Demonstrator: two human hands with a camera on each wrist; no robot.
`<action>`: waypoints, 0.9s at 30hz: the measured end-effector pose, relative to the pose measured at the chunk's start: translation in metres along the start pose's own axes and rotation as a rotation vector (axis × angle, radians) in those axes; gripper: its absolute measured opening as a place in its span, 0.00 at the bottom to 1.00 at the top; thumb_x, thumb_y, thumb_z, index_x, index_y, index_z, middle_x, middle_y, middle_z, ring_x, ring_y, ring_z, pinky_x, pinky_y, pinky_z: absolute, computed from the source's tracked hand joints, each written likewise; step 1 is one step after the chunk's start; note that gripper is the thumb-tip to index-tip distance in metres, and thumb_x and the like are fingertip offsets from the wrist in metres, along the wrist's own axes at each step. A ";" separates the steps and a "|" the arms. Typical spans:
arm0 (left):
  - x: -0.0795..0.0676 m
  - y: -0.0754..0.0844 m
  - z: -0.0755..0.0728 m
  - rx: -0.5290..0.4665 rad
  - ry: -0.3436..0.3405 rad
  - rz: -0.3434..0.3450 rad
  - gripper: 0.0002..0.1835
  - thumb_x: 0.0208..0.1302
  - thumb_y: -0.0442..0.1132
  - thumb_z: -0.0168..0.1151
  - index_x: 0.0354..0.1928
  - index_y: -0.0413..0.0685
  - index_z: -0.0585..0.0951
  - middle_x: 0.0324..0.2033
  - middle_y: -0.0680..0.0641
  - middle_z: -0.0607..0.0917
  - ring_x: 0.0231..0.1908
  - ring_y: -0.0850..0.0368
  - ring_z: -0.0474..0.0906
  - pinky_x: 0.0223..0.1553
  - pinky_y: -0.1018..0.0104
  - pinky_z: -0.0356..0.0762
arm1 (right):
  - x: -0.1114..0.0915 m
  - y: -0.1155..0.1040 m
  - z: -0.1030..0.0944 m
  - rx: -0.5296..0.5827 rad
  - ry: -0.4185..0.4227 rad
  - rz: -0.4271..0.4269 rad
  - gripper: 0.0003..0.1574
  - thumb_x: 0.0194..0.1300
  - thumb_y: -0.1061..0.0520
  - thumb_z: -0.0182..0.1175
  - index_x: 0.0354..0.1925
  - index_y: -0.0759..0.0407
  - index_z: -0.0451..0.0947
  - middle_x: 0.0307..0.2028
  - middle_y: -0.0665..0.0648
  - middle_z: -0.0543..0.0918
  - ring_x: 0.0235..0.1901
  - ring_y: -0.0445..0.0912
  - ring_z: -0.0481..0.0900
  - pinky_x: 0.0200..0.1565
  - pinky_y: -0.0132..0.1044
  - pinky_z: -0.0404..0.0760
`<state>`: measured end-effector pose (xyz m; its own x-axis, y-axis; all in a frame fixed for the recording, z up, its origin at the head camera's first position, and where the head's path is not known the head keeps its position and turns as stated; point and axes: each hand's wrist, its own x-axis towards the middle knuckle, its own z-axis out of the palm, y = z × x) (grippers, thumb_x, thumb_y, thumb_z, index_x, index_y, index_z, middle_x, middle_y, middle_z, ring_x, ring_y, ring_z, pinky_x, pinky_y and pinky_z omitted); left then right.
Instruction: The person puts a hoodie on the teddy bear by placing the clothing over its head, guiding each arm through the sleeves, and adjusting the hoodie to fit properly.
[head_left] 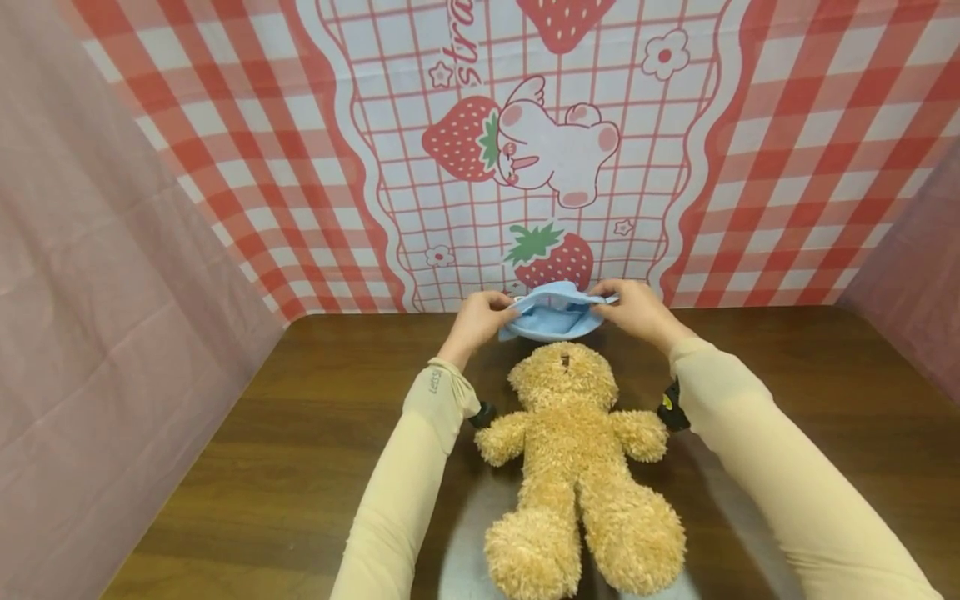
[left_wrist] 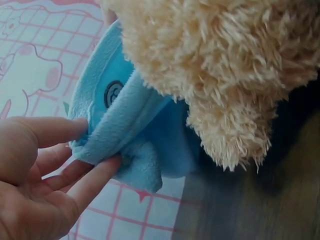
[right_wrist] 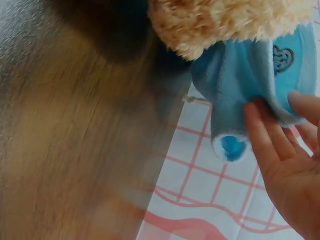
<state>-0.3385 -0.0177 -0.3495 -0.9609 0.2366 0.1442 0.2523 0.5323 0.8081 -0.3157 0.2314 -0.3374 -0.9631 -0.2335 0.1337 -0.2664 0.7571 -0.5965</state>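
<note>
Pale glare marks the brown tabletop (head_left: 463, 542); both wrist views look dimmer, softer.

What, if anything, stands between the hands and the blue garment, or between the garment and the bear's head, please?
Nothing visible does. The left hand and right hand both pinch the garment by its edge, and no other thing shows between it and the bear's head.
</note>
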 end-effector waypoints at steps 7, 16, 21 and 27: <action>0.003 -0.005 0.001 0.058 -0.071 -0.011 0.12 0.56 0.42 0.63 0.40 0.44 0.81 0.38 0.46 0.82 0.35 0.56 0.75 0.33 0.69 0.72 | -0.005 0.004 0.003 -0.004 -0.108 -0.031 0.19 0.63 0.58 0.54 0.52 0.64 0.72 0.53 0.68 0.73 0.51 0.63 0.73 0.48 0.52 0.73; 0.005 -0.006 0.002 0.227 -0.149 0.088 0.08 0.52 0.38 0.65 0.35 0.43 0.82 0.35 0.47 0.83 0.35 0.56 0.75 0.39 0.68 0.72 | -0.010 0.009 0.013 -0.048 -0.128 -0.085 0.17 0.63 0.59 0.54 0.49 0.64 0.75 0.50 0.67 0.76 0.49 0.60 0.74 0.47 0.51 0.73; 0.004 -0.012 0.000 0.269 -0.239 0.067 0.07 0.51 0.36 0.65 0.34 0.43 0.82 0.35 0.47 0.83 0.35 0.56 0.74 0.39 0.68 0.72 | -0.015 0.011 0.016 -0.047 -0.178 -0.067 0.17 0.64 0.57 0.53 0.50 0.62 0.74 0.50 0.66 0.76 0.48 0.59 0.75 0.46 0.51 0.74; 0.001 -0.023 0.002 0.273 -0.327 0.007 0.06 0.53 0.37 0.65 0.34 0.46 0.82 0.33 0.50 0.82 0.33 0.59 0.74 0.36 0.69 0.72 | -0.017 0.014 0.020 -0.077 -0.217 -0.042 0.16 0.65 0.56 0.53 0.49 0.59 0.76 0.48 0.63 0.78 0.45 0.55 0.77 0.44 0.49 0.75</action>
<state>-0.3454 -0.0279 -0.3688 -0.8832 0.4629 -0.0750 0.3222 0.7152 0.6203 -0.3020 0.2337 -0.3636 -0.9226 -0.3851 -0.0217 -0.3158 0.7864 -0.5309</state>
